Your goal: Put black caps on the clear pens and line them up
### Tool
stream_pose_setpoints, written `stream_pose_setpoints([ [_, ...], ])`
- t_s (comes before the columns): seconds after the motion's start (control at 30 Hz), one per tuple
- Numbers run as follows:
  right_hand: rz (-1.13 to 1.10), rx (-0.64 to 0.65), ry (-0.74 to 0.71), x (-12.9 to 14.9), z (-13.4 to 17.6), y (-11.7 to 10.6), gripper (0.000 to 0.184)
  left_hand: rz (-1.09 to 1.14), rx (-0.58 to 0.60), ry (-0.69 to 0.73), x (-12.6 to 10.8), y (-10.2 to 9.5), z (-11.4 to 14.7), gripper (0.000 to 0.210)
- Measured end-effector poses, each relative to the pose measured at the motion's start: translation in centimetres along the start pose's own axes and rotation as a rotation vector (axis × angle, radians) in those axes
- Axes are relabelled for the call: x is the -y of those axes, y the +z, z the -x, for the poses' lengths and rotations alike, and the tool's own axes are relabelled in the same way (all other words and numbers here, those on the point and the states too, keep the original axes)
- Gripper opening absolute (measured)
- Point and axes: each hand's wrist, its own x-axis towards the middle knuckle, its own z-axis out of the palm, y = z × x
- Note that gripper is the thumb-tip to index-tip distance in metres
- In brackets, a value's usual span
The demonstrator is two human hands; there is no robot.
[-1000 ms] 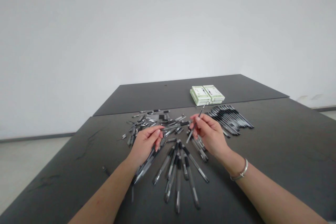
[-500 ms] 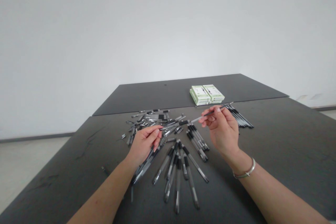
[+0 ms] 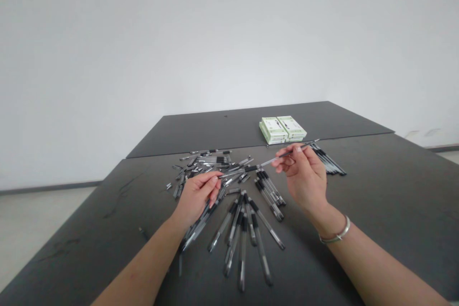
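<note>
My left hand (image 3: 196,197) pinches the rear of a clear pen barrel with a black grip (image 3: 251,169), held above the table pointing right. Between the thumb and fingers of my right hand (image 3: 304,177) is a slim pen refill (image 3: 286,154), dark with a pale, clear tail. That tail meets the barrel's grip end; whether it sits inside, I cannot tell. Below the hands, several clear barrels with black grips (image 3: 243,244) lie fanned out. A small group of similar barrels (image 3: 269,193) lies between them and my right hand. More refills (image 3: 330,161) lie in a bundle behind my right hand.
A jumbled heap of pen parts (image 3: 201,165) spreads beyond my left hand. Stacked green and white boxes (image 3: 283,129) stand farther back, on the far section of the black table (image 3: 376,191). A pale wall rises behind it.
Almost nothing differs. Both hands keep the same grip, and the right hand with the refill has shifted only very slightly.
</note>
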Motion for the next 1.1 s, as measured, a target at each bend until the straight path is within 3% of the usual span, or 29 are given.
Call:
stream_pose_setpoints([
  [0.7, -0.017, 0.014, 0.039, 0.3, 0.0, 0.1, 0.016, 0.052, 0.004, -0.030, -0.6, 0.4, 0.2, 0.027],
  [0.8, -0.001, 0.122, 0.108, 0.3, 0.4, 0.2, 0.016, 0.075, 0.021, -0.044, -0.7, 0.5, 0.3, 0.026],
  [0.97, 0.081, 0.407, 0.235, 0.2, 1.8, 0.6, 0.012, 0.090, 0.044, -0.057, -0.7, 0.6, 0.3, 0.024],
  [1.1, 0.055, 0.485, 0.267, 0.1, 2.7, 0.8, 0.014, 0.082, 0.051, -0.051, -0.9, 0.9, 0.4, 0.023],
])
